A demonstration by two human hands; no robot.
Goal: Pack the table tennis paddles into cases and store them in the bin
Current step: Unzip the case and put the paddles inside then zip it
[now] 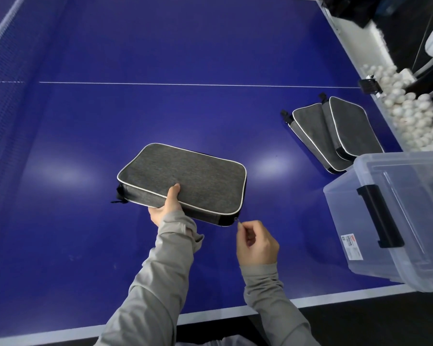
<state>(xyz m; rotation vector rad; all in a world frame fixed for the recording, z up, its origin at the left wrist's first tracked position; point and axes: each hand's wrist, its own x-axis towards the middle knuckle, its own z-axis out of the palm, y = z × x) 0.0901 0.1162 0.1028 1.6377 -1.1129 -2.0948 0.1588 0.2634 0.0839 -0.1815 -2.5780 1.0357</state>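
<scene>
Near the middle of the frame, on blue table (160, 58): grey case (183, 178) with white piping, near edge lifted off surface. Left hand (164, 207) clamped on that near edge, thumb on top, fingers beneath. Right hand (256, 242) just below case's right corner, fingertips pinched on zipper pull (237, 220). Toward the right, well apart: two more grey cases (335, 136), overlapped, lying flat. Lower right: clear plastic bin (395, 221) with black latch, overhanging table's edge. Upper right: heap of white balls (410, 113). Paddles unseen, whether inside cases could not be told.
</scene>
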